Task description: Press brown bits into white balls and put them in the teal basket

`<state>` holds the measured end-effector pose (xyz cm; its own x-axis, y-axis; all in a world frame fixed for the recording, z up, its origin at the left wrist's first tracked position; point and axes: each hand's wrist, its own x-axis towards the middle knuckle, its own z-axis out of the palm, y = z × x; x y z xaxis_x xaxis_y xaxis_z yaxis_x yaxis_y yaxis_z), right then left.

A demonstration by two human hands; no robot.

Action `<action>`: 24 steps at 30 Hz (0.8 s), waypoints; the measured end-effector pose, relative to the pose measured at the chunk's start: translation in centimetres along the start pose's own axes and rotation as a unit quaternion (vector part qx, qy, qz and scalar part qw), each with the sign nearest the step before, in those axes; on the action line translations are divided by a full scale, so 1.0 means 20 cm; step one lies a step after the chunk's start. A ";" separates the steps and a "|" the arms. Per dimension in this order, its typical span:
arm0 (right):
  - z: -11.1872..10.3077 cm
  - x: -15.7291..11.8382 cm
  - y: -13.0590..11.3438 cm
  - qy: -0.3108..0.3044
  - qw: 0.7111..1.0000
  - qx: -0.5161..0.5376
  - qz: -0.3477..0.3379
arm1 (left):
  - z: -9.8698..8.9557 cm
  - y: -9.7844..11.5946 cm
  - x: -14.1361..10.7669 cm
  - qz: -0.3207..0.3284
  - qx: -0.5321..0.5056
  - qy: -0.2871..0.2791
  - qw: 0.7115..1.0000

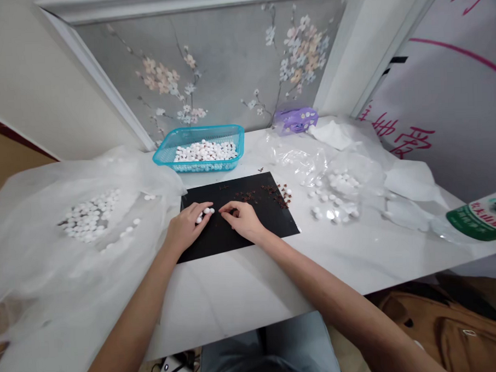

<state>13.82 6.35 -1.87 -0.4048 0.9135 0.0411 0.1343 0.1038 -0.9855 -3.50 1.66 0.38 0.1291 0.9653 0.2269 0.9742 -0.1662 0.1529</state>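
White balls (207, 211), a few of them, sit at the left hand (186, 224), in the gap between its thumb and fingers, over the 9 o'clock side of a black mat (238, 242), taking the mat's middle as the clock's centre and 12 as away from the person. That hand is curved around them, thumb and fingers apart; whether it grips them or merely hems them in, I cannot tell. The right hand (244, 220) is near the mat's middle, its bent fingertips drawn close together and pointing to 9 o'clock, just beside the balls; whether anything is pinched there is too small to tell. Small brown pieces (280, 196) lie scattered at 2 o'clock, partly on the mat and partly past its edge on the white table (220, 302). At 11 o'clock stands a blue basket (163, 154) with many more balls inside. A translucent plastic sheet (36, 228) spreads at 9 o'clock with another heap of balls, and clear bags (300, 163) with further balls around them lie between 2 and 3. A purple packet (296, 119) is at 1, and a green-labelled bottle (477, 220) lies at 3.
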 end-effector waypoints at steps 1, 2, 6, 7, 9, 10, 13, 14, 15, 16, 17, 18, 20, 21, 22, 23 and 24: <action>0.00 0.00 0.00 0.001 1.000 0.000 0.000 | 0.00 0.00 0.00 0.003 0.001 0.000 1.000; 0.00 0.00 0.00 0.003 1.000 0.000 0.000 | 0.00 0.00 0.00 0.005 0.005 -0.001 1.000; 0.00 -0.01 -0.01 0.007 1.000 0.004 0.003 | 0.00 0.00 0.00 0.013 0.036 -0.005 0.999; 0.00 -0.01 -0.01 0.006 1.000 0.006 0.003 | 0.00 0.00 0.00 0.017 0.044 -0.005 0.999; 0.00 -0.01 -0.01 0.005 1.000 0.009 0.004 | 0.00 0.01 0.00 0.021 0.056 -0.006 0.998; 0.00 -0.01 -0.01 0.005 1.000 0.011 0.004 | 0.00 0.01 0.00 0.021 0.061 -0.007 0.998; -0.01 -0.01 -0.02 0.006 1.000 0.018 0.011 | 0.00 0.01 0.01 0.021 0.065 -0.017 0.998; -0.01 0.00 -0.02 0.006 1.000 0.022 0.014 | 0.00 0.01 0.01 0.026 0.064 -0.019 0.997; -0.01 0.00 -0.02 0.007 0.999 0.030 0.018 | 0.00 0.00 0.01 0.031 0.062 -0.020 0.997; -0.01 0.00 -0.02 0.007 0.999 0.042 0.024 | 0.00 0.00 0.01 0.038 0.061 -0.021 0.997; -0.01 0.00 -0.02 0.008 0.998 0.058 0.031 | 0.00 0.00 0.01 0.045 0.059 -0.022 0.997; -0.01 0.00 -0.02 0.009 0.996 0.078 0.037 | 0.00 0.00 0.01 0.050 0.057 -0.023 0.997; -0.01 0.01 -0.01 0.007 0.991 0.124 0.049 | 0.01 0.00 0.02 0.055 0.053 -0.026 0.997; -0.01 0.01 -0.01 0.004 0.988 0.144 0.052 | 0.01 0.01 0.02 0.058 0.052 -0.027 0.997; -0.02 0.01 -0.01 0.000 0.985 0.162 0.054 | 0.01 0.01 0.02 0.060 0.052 -0.028 0.996; -0.02 0.01 -0.01 -0.002 0.983 0.177 0.056 | 0.01 0.01 0.02 0.063 0.054 -0.028 0.996; -0.02 0.02 -0.01 -0.003 0.980 0.189 0.059 | 0.01 0.01 0.02 0.065 0.056 -0.028 0.996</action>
<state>14.03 6.77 -1.60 -0.4128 0.9077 -0.0761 -0.1635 -0.1560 -0.9741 -3.17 2.00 0.38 0.2631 0.9472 0.1835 0.9626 -0.2705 0.0160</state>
